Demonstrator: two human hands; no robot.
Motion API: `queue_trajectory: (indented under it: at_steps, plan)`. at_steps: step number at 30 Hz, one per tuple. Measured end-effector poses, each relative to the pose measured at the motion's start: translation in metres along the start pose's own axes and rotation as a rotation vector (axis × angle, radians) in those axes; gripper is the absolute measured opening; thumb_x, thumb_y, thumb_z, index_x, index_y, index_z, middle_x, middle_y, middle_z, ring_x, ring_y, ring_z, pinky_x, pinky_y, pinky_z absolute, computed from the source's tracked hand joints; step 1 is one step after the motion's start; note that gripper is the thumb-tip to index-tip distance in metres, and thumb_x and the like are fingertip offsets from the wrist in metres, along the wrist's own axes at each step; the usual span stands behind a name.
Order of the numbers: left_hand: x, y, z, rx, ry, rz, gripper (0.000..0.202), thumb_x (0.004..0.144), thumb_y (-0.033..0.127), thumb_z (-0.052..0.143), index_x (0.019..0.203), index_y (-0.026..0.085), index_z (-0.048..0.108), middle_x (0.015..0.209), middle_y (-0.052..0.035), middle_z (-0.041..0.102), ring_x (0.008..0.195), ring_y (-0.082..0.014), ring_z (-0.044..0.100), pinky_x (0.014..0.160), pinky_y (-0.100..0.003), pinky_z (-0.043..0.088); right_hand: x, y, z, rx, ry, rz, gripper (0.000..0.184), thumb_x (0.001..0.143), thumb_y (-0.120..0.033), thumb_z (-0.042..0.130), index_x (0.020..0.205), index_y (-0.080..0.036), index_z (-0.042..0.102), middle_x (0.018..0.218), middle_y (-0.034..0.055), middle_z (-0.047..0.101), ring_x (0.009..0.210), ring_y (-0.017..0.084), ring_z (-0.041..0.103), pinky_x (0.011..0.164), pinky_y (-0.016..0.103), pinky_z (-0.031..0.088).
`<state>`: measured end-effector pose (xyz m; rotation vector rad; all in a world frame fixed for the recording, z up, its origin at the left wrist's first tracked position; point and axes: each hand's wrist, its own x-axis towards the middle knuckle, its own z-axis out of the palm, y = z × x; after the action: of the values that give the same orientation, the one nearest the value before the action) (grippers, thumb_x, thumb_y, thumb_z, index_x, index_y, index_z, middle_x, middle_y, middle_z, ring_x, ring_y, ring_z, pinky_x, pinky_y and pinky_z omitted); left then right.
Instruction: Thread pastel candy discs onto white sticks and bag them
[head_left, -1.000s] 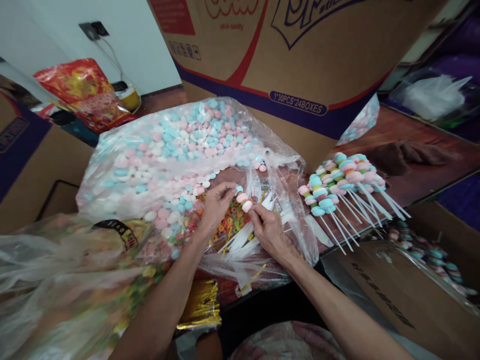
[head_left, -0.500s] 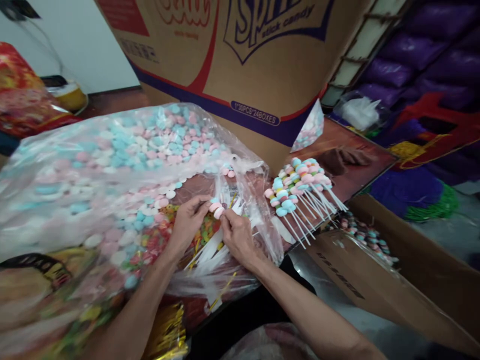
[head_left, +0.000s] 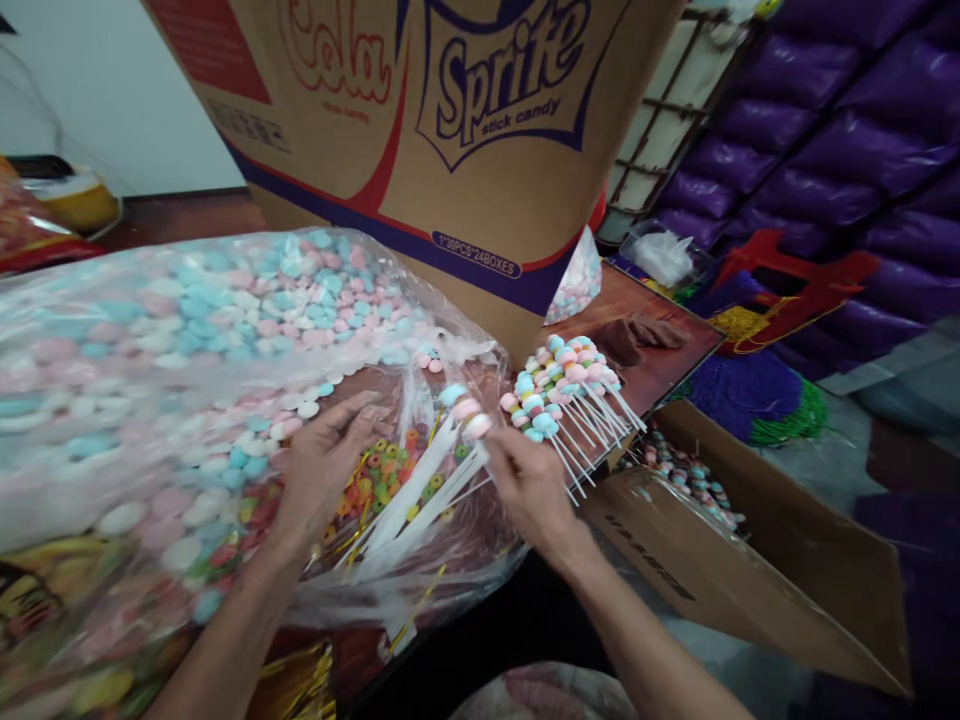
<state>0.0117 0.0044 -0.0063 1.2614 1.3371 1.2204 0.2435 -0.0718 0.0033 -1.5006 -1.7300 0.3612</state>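
Observation:
My right hand (head_left: pixel 529 483) pinches a white stick threaded with pastel candy discs, the candy stick (head_left: pixel 466 412), held just left of a pile of finished candy sticks (head_left: pixel 561 385) on the brown table. My left hand (head_left: pixel 324 457) rests with fingers stretched out on a clear plastic bag, over small coloured ring candies (head_left: pixel 382 475) and beside loose pink, blue and white candy discs (head_left: pixel 247 300). A bundle of empty white sticks (head_left: pixel 409 495) lies between the two hands.
A big cardboard "stick candy" carton (head_left: pixel 420 130) stands behind the table. An open carton (head_left: pixel 742 560) with more candy sticks sits low at the right. Purple sacks (head_left: pixel 832 110) and a red stool (head_left: pixel 795 285) fill the right background. Gold foil (head_left: pixel 300 680) lies near the front edge.
The view has swung right. My hands have parted: the right hand has carried the candy stick rightward toward the pile, and the left hand has let go and opened over the bag.

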Motion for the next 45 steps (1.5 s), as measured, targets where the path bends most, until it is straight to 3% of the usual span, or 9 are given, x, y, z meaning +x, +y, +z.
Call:
queue_trajectory:
  at_steps: [3,7,9,14,20,23,33,39,45]
  plan:
    - [-0.001,0.0,-0.009,0.137,0.01,0.015,0.05,0.073,0.052,0.072,0.107,0.016,0.073,0.096,-0.0077,0.077,0.073,-0.0196,0.069,0.074,-0.036,0.059,0.0,0.034,-0.028,-0.143,0.193,0.042,0.027,0.098,-0.026,0.046,0.086,-0.017,0.069,0.081,0.0052,0.07,0.071,0.015,0.06,0.071,0.025,0.043]
    - [-0.003,-0.01,-0.02,0.37,-0.06,0.089,0.039,0.077,0.046,0.065,0.1,0.017,0.076,0.103,-0.0085,0.077,0.089,-0.0245,0.071,0.087,-0.039,0.056,-0.005,0.068,-0.045,-0.434,0.149,0.136,0.031,0.098,-0.029,0.045,0.084,-0.017,0.071,0.084,0.0088,0.071,0.074,0.018,0.06,0.066,0.028,0.037]
    - [-0.005,-0.014,-0.024,0.467,-0.058,0.156,0.035,0.08,0.042,0.06,0.1,0.018,0.076,0.104,-0.0081,0.077,0.096,-0.0251,0.07,0.092,-0.039,0.054,-0.009,0.072,-0.046,-0.536,0.112,0.174,0.031,0.097,-0.029,0.047,0.084,-0.017,0.072,0.083,0.0089,0.07,0.07,0.018,0.057,0.06,0.028,0.033]
    - [-0.006,-0.013,-0.038,0.762,0.04,0.254,0.032,0.085,0.03,0.05,0.1,0.02,0.076,0.104,-0.0066,0.077,0.098,-0.0238,0.069,0.092,-0.035,0.052,-0.013,0.044,-0.034,-0.505,0.296,0.069,0.025,0.098,-0.031,0.051,0.098,-0.017,0.072,0.093,0.0099,0.068,0.08,0.02,0.06,0.065,0.029,0.04]
    - [-0.001,-0.007,-0.051,1.096,0.032,0.265,0.032,0.086,0.018,0.044,0.094,0.019,0.075,0.092,-0.0094,0.073,0.088,-0.0241,0.066,0.082,-0.034,0.05,-0.008,-0.003,0.019,-0.234,-0.251,-0.308,0.024,0.096,-0.012,0.048,0.102,-0.022,0.07,0.103,0.0067,0.069,0.091,0.019,0.061,0.078,0.029,0.047]
    - [0.006,-0.007,-0.056,1.23,0.011,0.233,0.034,0.086,0.013,0.041,0.092,0.017,0.074,0.088,-0.0105,0.069,0.086,-0.0239,0.064,0.08,-0.034,0.048,-0.005,-0.015,0.045,-0.246,-0.389,-0.394,0.031,0.091,-0.005,0.051,0.112,-0.022,0.067,0.118,0.0075,0.067,0.1,0.021,0.059,0.087,0.033,0.048]
    - [0.046,-0.007,-0.051,1.371,0.051,0.229,0.037,0.086,0.017,0.054,0.121,0.014,0.066,0.118,-0.0232,0.063,0.119,-0.04,0.052,0.098,-0.049,0.041,0.001,-0.022,0.042,-0.18,-0.575,-0.352,0.035,0.09,0.0,0.046,0.11,-0.021,0.066,0.108,0.0066,0.065,0.099,0.019,0.058,0.096,0.033,0.043]
    - [0.057,-0.013,-0.039,1.309,0.069,0.144,0.037,0.086,0.013,0.049,0.117,0.011,0.067,0.113,-0.0271,0.064,0.109,-0.0408,0.058,0.089,-0.05,0.044,0.005,-0.026,0.041,-0.225,-0.657,-0.375,0.028,0.092,-0.001,0.046,0.094,-0.019,0.067,0.09,0.0037,0.062,0.076,0.016,0.055,0.075,0.028,0.042]
    - [0.048,-0.016,-0.038,1.083,-0.086,0.207,0.027,0.077,0.02,0.062,0.1,0.02,0.076,0.088,-0.0098,0.069,0.091,-0.0275,0.063,0.085,-0.036,0.047,0.009,-0.026,0.036,-0.213,-0.682,-0.401,0.025,0.093,-0.004,0.048,0.09,-0.019,0.068,0.088,0.0034,0.061,0.073,0.014,0.054,0.069,0.027,0.039]
